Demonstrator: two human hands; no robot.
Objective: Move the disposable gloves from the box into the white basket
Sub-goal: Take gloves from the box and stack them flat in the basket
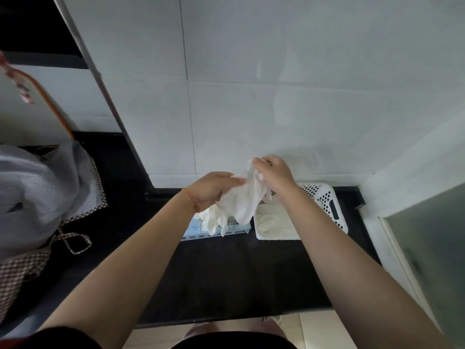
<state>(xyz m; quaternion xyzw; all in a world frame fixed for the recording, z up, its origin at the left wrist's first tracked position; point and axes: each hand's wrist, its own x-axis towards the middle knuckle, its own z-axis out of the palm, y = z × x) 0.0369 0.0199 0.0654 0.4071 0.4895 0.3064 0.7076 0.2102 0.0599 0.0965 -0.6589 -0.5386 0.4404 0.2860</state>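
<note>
Both hands hold a soft, crumpled bunch of white gloves (241,197) above the box (216,229): the left hand (214,190) grips its side, the right hand (274,172) pinches its top. More limp gloves lie in the perforated white plastic basket (327,200), which stands just right of the box on the black counter (226,273).

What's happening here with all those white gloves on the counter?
A person is moving disposable gloves from a box into a white basket on a dark counter. Both hands, left hand and right hand, hold a bunch of gloves above the box. Some gloves already lie in the basket; more spill from the box.
</note>
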